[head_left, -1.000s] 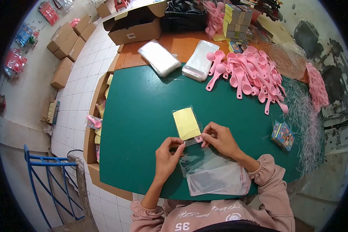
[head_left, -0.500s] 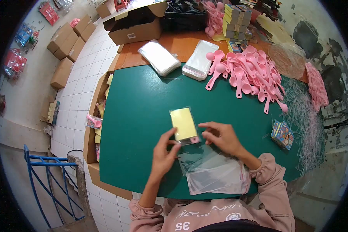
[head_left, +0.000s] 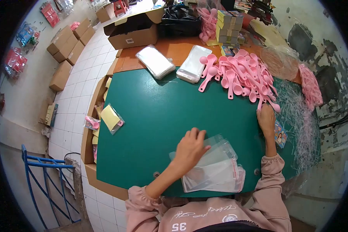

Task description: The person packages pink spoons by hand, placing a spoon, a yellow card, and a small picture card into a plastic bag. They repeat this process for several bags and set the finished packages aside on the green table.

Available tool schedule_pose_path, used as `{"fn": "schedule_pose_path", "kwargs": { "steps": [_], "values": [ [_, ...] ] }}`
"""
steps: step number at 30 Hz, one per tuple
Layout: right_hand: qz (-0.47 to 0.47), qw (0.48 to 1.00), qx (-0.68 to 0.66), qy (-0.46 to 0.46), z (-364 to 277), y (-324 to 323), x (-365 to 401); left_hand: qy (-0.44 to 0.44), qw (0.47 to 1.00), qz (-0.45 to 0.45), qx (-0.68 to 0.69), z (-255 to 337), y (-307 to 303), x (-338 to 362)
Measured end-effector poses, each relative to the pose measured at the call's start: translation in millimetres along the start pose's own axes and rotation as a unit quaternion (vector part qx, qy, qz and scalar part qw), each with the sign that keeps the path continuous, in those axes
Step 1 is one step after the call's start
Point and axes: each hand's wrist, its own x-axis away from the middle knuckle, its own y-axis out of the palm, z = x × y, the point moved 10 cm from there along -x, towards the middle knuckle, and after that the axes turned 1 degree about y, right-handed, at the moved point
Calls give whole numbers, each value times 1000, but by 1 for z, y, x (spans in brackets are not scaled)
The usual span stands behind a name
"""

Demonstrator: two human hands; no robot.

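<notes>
At the right of the table, my right hand (head_left: 266, 120) has its fingers closed at the handle of a pink spoon (head_left: 260, 103) on the near edge of the spoon pile (head_left: 245, 73). My left hand (head_left: 190, 150) is over the clear plastic bags (head_left: 216, 174), fingers bent and thumb apart, with nothing in it. A bagged packet with a yellow card (head_left: 111, 118) is at the table's left edge, beside the cardboard box, a bit of pink showing at its corner. Small printed boxes (head_left: 280, 135), partly hidden by my right arm, lie to its right.
Two stacks of clear bags, one left (head_left: 155, 62) and one right (head_left: 194, 63), lie at the back of the green table (head_left: 143, 123). An open carton (head_left: 91, 154) with finished-looking packets stands along the left edge. Shredded plastic (head_left: 299, 127) covers the right side.
The yellow-card packet has left my hands and is now at the table's left edge. My right hand has reached out to the spoons; my left has moved right, over the bags.
</notes>
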Motion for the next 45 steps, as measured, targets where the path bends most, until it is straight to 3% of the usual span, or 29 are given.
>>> {"fn": "schedule_pose_path", "kwargs": {
  "steps": [2,3,4,6,7,9,11,16,18,21,22,24,26,28,29,31,34,36,37,43,45],
  "values": [
    [-37,998,-29,33,11,3,1,37,999,5,-21,4,21,-9],
    [-35,998,-29,34,13,1,0,32,995,-47,84,-4,32,-13],
    [-29,998,-38,39,16,1,1,33,995,-48,83,-9,31,-16],
    [-23,997,-51,46,22,5,0,30,982,-166,80,-17,46,-18],
    [-16,999,-39,27,22,8,-2,31,982,-169,78,-17,44,-15],
    [-8,1000,-27,12,18,6,-2,93,993,-50,53,-1,13,-14],
    [96,995,-23,8,6,-22,4,96,991,-86,24,11,5,-3],
    [84,995,-45,17,31,-12,-8,90,983,-154,27,-6,18,12],
    [63,997,-32,23,40,-11,-12,36,966,-219,132,-17,27,11],
    [74,976,-195,62,63,-19,-15,15,966,-187,177,-14,14,8],
    [73,976,-195,61,60,-30,-14,14,966,-187,178,-15,12,8],
    [166,964,-201,41,51,-74,-7,25,972,-173,156,-15,7,7],
    [197,969,-150,24,43,-99,-1,28,978,-158,135,-16,6,7],
    [313,937,-152,-40,18,-135,19,31,983,-143,114,-17,7,5],
    [312,937,-153,-40,8,-141,24,17,984,-138,114,-20,9,3],
    [219,930,-293,-43,-11,-132,26,3,985,-133,113,-18,13,1],
    [149,898,-399,-106,-46,-120,33,82,984,-99,126,16,8,0],
    [125,887,-434,-98,-57,-111,38,195,958,-194,85,49,26,17],
    [100,873,-468,-92,-59,-104,38,217,955,-196,40,53,36,25],
    [40,847,-522,-95,-67,-83,39,209,943,-256,47,54,53,33],
    [37,843,-527,-102,-69,-82,40,200,948,-238,61,58,41,25]
  ]
}}
